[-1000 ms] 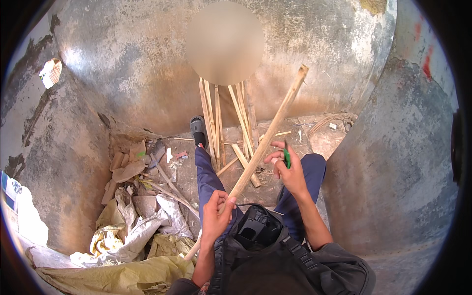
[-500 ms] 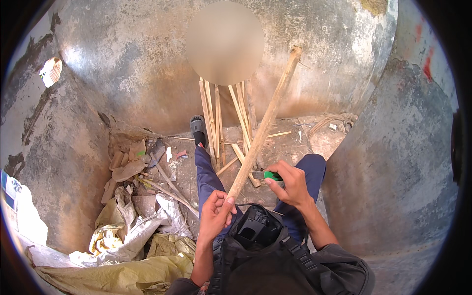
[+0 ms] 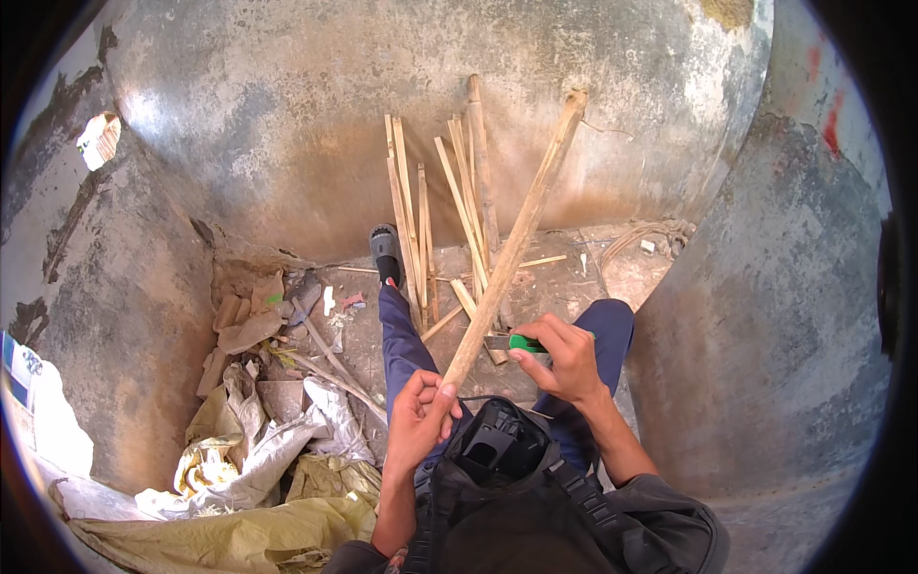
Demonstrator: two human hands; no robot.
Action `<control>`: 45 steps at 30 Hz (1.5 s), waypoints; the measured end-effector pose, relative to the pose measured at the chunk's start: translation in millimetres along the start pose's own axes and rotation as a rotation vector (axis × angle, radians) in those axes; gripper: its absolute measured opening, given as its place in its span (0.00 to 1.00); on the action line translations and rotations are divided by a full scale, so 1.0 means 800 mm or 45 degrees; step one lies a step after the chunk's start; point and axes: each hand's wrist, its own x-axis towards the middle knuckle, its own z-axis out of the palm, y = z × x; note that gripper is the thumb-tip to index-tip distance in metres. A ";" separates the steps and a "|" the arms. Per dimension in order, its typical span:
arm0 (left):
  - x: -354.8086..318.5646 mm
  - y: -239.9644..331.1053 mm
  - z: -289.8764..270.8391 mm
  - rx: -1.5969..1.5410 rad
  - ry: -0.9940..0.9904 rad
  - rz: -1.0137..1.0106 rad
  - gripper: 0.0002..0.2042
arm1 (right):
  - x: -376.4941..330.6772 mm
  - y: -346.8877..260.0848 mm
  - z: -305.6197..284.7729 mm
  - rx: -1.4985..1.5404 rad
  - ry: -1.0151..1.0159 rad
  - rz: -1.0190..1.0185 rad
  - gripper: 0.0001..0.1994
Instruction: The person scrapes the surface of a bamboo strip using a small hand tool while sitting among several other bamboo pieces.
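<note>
A long, pale bamboo pole (image 3: 521, 234) slants up from my lap, its far end up against the curved wall. My left hand (image 3: 422, 409) is closed around its lower end, thumb lying on top. Just right of the pole, my right hand (image 3: 564, 356) grips the green handle of a knife (image 3: 525, 342). A short, greyish blade seems to point left from that handle, close to the pole; whether it touches cannot be made out.
Several bamboo strips (image 3: 399, 215) lean on the rough curved wall (image 3: 287, 124) ahead, past my feet. Short offcuts (image 3: 442, 323) lie on the floor between my legs. Crumpled sacks (image 3: 258, 440) and rubble (image 3: 251, 330) are heaped at left. A coil of cord (image 3: 650, 230) lies at right.
My right hand has shifted slightly left with the green knife, and more of the blade shows. My left hand and the bamboo pole hold almost the same place.
</note>
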 end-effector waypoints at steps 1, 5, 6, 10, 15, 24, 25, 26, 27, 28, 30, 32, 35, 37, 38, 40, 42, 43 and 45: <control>0.000 0.000 0.000 -0.001 0.002 -0.001 0.08 | 0.000 0.000 0.000 -0.001 0.003 -0.001 0.12; 0.000 -0.001 0.000 0.000 0.011 -0.004 0.09 | -0.003 0.002 0.001 -0.002 0.007 -0.007 0.12; 0.000 0.000 0.000 0.002 0.013 -0.005 0.09 | -0.003 0.002 0.001 -0.005 0.003 -0.007 0.12; -0.001 0.001 0.001 -0.004 0.011 -0.005 0.08 | -0.003 0.002 0.001 -0.011 -0.001 -0.006 0.12; 0.000 0.000 -0.001 0.007 0.013 -0.005 0.08 | -0.003 0.000 0.001 -0.006 -0.007 0.003 0.12; 0.001 0.002 0.000 0.009 -0.005 -0.011 0.08 | -0.007 0.001 0.004 0.238 -0.057 0.141 0.12; 0.001 0.002 0.000 0.011 -0.006 -0.010 0.08 | -0.007 0.002 0.004 0.254 -0.061 0.147 0.12; 0.001 0.001 0.000 0.012 -0.005 -0.009 0.08 | -0.007 0.002 0.004 0.271 -0.065 0.152 0.12; 0.001 0.001 -0.001 0.014 -0.005 -0.008 0.08 | -0.007 0.002 0.005 0.266 -0.059 0.147 0.12; 0.001 0.000 -0.001 0.023 -0.005 -0.004 0.08 | -0.007 0.003 0.005 0.261 -0.054 0.143 0.12; 0.002 -0.002 -0.002 0.040 -0.004 0.003 0.08 | -0.008 0.003 0.007 0.213 -0.039 0.120 0.12; 0.002 -0.001 -0.002 0.046 0.000 -0.013 0.08 | -0.009 0.003 0.008 0.124 -0.021 0.085 0.12; 0.003 -0.002 -0.003 0.047 -0.006 -0.028 0.08 | -0.011 0.007 0.011 0.034 0.022 0.012 0.12; 0.003 -0.003 -0.004 0.053 -0.006 -0.027 0.09 | -0.012 0.008 0.010 0.016 0.032 -0.006 0.12; 0.003 -0.003 -0.004 0.059 -0.002 -0.023 0.09 | -0.013 0.008 0.010 0.008 0.036 -0.016 0.12; 0.004 -0.005 -0.004 0.080 0.007 -0.012 0.09 | -0.014 0.009 0.010 0.033 0.023 0.005 0.12; 0.006 -0.006 -0.004 0.109 0.013 0.000 0.09 | -0.015 0.010 0.010 0.127 0.011 0.060 0.12; 0.006 -0.006 -0.003 0.094 0.007 -0.003 0.09 | -0.017 0.011 0.011 0.211 0.005 0.103 0.12; 0.005 -0.006 -0.002 0.063 -0.002 -0.010 0.09 | -0.019 0.011 0.011 0.332 -0.022 0.174 0.11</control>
